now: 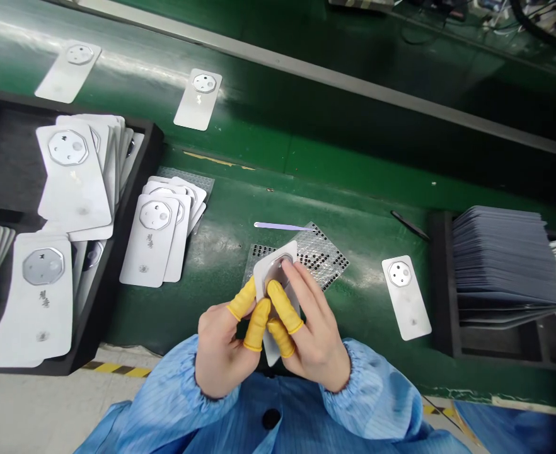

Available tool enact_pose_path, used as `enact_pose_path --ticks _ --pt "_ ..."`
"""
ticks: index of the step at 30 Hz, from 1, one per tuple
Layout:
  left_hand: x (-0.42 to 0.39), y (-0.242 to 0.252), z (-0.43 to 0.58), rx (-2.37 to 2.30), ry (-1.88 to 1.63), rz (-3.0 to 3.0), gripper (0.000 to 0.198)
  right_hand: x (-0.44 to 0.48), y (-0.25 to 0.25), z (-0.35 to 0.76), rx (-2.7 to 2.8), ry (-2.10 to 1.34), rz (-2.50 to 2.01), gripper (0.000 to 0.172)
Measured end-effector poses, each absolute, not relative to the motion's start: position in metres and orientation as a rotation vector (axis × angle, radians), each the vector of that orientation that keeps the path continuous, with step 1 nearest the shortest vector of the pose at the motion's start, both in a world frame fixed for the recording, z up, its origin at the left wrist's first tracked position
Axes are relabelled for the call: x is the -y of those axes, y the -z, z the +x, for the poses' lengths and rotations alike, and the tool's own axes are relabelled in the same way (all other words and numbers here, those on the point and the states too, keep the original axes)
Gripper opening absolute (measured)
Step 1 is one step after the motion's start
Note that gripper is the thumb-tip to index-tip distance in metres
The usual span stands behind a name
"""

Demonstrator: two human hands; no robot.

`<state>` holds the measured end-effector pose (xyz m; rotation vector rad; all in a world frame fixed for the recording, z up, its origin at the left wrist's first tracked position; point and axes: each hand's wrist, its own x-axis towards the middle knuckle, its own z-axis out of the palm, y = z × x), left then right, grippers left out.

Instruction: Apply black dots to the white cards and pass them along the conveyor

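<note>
My left hand (228, 343) and my right hand (318, 334), both with yellow finger cots, hold a white phone back cover (261, 270) tilted near the table's front edge. The left fingers pinch its left side. On the right, thumb and finger press by the camera opening, while other fingers reach over the top; part of the cover is hidden behind them. Just beyond lie clear sheets with rows of small black dots (330, 260) and a thin pale purple strip (280, 226).
Left are a small stack of covers (150, 252) and a black tray (140, 170) holding many more. Single covers lie at the back (197, 104) and right (408, 306). A black box (443, 284) with grey sheets (500, 258) stands far right, near dark tweezers (409, 225).
</note>
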<state>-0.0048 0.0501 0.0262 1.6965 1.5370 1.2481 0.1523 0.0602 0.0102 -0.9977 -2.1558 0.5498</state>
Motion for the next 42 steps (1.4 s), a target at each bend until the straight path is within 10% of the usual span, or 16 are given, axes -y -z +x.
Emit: enact_pose_path --ticks 19,26,36,42 --pt "-0.070 -0.016 0.006 -1.272 -1.224 0.846 0.005 -0.060 0.003 0.141 0.810 -1.548 -1.112 0.060" --pt "-0.072 0.000 0.003 -1.345 -1.055 1.039 0.020 -0.067 0.014 0.155 0.863 -1.373 -1.208 0.055" --pt "-0.068 0.053 -0.025 -1.860 -0.713 1.960 0.091 -0.061 0.050 0.371 1.420 -0.440 -2.038 0.059" --pt "-0.059 0.057 -0.024 -1.872 -0.703 1.854 0.084 -0.068 0.041 0.299 1.745 -0.105 -1.902 0.037"
